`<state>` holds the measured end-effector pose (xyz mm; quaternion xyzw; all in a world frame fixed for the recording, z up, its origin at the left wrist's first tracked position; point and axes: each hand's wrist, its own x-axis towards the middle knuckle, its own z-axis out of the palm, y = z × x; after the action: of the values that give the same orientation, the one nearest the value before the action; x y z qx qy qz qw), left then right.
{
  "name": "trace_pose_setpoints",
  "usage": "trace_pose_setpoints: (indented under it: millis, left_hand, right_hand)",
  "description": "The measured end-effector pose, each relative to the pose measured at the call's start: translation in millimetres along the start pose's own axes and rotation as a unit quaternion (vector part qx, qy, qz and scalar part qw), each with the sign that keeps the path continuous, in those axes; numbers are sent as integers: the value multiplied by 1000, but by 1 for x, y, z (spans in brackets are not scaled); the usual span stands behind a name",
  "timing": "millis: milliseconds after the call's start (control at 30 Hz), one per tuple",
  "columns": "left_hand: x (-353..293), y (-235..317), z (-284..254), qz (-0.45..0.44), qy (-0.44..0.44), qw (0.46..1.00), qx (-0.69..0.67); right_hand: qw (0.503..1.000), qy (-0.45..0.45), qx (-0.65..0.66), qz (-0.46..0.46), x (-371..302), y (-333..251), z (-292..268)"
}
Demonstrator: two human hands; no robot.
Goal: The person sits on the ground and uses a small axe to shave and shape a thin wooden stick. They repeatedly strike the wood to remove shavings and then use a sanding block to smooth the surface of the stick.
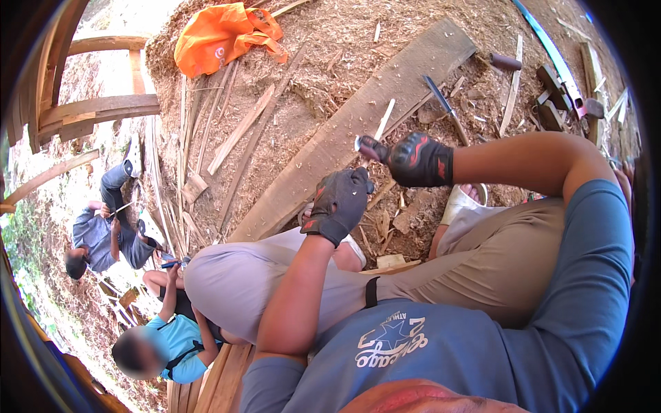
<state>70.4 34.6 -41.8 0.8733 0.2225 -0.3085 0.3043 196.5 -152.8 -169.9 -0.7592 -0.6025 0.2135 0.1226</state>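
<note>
My right hand (418, 162), in a black glove with red marks, is closed round a short dark brown rounded piece (372, 149) with a pale, shiny end. I cannot tell what kind of tool or part it is. Just below and left of it, my left hand (341, 203), also gloved, is curled closed. A dark bit shows at its fingertips, too small to name. Both hands are above a long, thick wooden plank (365, 131) lying on shavings. A thin pale wood strip (385, 118) lies beyond the right hand.
A dark-bladed tool with a brown handle (447, 110) lies right of the plank. An orange bag (224, 41), a brown cylinder (505, 62) and a pale-blue curved strip (551, 51) lie farther off. Two people (186, 337) (127, 227) sit at the left among wood strips.
</note>
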Motion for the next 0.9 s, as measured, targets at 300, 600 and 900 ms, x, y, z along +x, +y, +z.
trace_pose_setpoints:
  millis: [300, 600, 900]
  left_hand:
    - [-1, 9, -8, 12, -20, 1000, 0]
    - [-2, 9, 3, 40, -14, 999, 12]
    - [-7, 15, -4, 19, 1, 1000, -3]
  right_hand:
    - [990, -86, 22, 107, -1, 20, -30]
    - [983, -98, -29, 151, 2, 74, -12]
    - [983, -29, 19, 179, -5, 55, -25]
